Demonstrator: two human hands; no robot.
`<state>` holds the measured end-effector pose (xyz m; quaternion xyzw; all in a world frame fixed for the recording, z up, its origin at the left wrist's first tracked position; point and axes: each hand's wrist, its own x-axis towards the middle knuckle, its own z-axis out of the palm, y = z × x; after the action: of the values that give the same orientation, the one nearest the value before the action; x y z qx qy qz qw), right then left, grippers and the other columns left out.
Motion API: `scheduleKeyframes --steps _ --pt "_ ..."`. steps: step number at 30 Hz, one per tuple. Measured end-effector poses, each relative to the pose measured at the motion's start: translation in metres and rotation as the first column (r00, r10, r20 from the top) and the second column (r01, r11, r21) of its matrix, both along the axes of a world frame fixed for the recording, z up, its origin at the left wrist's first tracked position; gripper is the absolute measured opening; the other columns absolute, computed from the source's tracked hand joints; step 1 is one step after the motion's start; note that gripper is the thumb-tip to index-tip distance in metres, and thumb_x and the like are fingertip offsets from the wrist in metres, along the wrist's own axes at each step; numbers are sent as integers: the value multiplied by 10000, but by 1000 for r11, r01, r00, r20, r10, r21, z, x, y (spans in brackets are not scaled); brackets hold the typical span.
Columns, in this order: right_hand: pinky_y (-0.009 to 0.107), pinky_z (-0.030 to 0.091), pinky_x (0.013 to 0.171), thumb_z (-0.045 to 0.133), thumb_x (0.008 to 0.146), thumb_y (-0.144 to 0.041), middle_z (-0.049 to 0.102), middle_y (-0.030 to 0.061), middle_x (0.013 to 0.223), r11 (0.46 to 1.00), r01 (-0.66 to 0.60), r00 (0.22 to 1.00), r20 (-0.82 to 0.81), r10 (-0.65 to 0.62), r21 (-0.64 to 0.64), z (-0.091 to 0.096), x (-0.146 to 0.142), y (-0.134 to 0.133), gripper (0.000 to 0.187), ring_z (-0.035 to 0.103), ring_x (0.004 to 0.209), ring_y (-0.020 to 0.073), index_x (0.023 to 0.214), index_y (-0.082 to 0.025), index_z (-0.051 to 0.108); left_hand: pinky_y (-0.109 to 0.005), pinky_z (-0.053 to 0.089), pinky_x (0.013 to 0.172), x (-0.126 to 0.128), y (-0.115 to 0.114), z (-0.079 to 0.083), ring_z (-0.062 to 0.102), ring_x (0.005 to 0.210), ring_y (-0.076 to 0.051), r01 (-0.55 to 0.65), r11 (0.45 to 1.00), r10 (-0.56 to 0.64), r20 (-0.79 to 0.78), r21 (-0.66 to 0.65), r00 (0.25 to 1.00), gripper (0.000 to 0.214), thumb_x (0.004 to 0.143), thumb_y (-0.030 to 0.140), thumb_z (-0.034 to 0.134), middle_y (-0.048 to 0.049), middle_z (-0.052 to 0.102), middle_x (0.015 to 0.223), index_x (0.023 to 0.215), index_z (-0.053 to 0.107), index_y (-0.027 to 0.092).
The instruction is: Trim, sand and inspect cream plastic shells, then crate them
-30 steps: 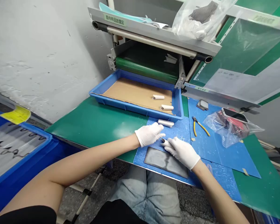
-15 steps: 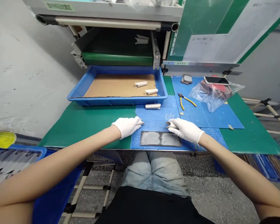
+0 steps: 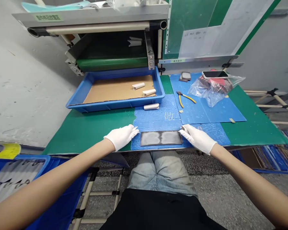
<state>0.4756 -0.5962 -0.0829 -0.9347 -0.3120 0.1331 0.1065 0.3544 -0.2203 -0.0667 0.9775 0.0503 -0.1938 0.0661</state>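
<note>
Open gloved hands (image 3: 121, 137) (image 3: 198, 139), empty, flanking gray pad (image 3: 161, 138)

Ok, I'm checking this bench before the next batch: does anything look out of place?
One white roll lies on the blue mat just outside the blue tray, while two similar rolls sit inside on the cardboard, so it looks set apart from them.

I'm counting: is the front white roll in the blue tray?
Out: the white roll lies on the blue mat, outside the blue tray.
</note>
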Motion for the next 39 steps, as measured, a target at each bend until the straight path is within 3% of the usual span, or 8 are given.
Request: scheduleKeyframes --steps 3,10,12,23,27,31,34,39 --pt "357 459 810 267 1109 -550 755 103 1052 1000 -15 1000 3 15 -6 2 -9 -1 443 736 958 283 1166 -233 572 -411 544 855 -3 -9 3 746 1078 -334 22 999 -23 29 30 999 518 1069 609 261 -150 732 1225 1178 574 211" --pt "389 476 737 340 1080 -578 789 124 1003 956 -64 984 144 109 -286 28 -21 40 475 764 835 318 1323 -259 595 -419 510 754 16 -52 15 763 884 -351 254 938 -280 84 233 956 475 1071 581 275 -126 784 992 1219 603 270" --pt "393 481 722 376 1078 -529 792 154 982 951 -68 985 133 113 -302 34 -25 45 482 770 852 337 1396 -223 570 -427 511 746 18 -57 17 763 844 -358 264 935 -284 53 238 957 465 1062 573 313 -138 786 932 1203 624 258" --pt "432 534 783 490 1026 -458 791 188 974 915 -188 978 18 208 -357 54 -19 62 398 772 964 369 1166 -172 729 -501 552 754 19 -75 38 763 884 -420 287 932 -263 -130 220 956 528 1038 575 318 -193 783 953 1182 683 221" --pt "458 545 818 459 1043 -425 786 218 1040 917 -179 979 29 202 -356 55 -22 65 423 765 1017 373 1249 -153 710 -500 554 785 17 -81 38 764 930 -407 277 936 -257 -113 218 960 548 1055 549 278 -206 782 1006 1269 657 216" --pt "454 552 838 505 1026 -456 787 220 1061 911 -202 976 -2 216 -360 58 -24 69 417 765 1022 364 1187 -158 748 -513 557 786 20 -88 38 767 927 -417 286 937 -267 -120 201 956 539 1047 554 316 -216 782 983 1214 690 204" --pt "463 558 841 447 1053 -435 780 229 1107 917 -203 976 9 219 -342 58 -26 75 455 757 1057 362 1301 -151 701 -539 558 789 23 -93 37 763 964 -433 290 938 -278 -88 192 957 567 1061 540 266 -229 780 1029 1316 645 205" --pt "452 564 845 511 1024 -413 783 232 1092 916 -224 972 -2 237 -333 57 -27 79 408 761 1042 358 1221 -144 746 -536 561 789 24 -96 37 766 945 -434 298 937 -285 -95 182 954 561 1050 566 306 -233 781 1010 1216 701 204"
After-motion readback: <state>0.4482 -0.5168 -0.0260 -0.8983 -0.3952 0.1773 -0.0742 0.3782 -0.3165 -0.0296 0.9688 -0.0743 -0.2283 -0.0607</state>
